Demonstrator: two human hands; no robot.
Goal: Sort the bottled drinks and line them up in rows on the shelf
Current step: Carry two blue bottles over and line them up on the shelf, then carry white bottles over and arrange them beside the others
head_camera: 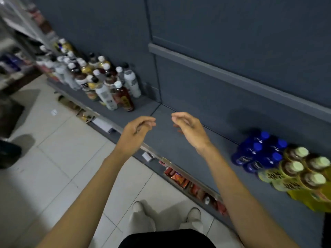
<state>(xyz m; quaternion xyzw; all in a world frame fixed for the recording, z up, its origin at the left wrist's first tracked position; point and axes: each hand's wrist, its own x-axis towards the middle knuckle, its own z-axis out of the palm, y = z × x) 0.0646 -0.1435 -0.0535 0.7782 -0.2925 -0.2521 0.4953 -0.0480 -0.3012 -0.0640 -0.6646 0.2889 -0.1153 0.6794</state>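
Both hands hang over the bare middle of the gray shelf (170, 140). The left hand (138, 129) and the right hand (189, 127) are empty, with fingers loosely bent, holding nothing. Far to the left stands a mixed bunch of bottles (100, 81), all jumbled together. On the right, blue bottles (258, 151) stand in neat rows, and yellow bottles (300, 172) with pale green caps stand just beside them, nearer. The floor (62, 158) has white tiles.
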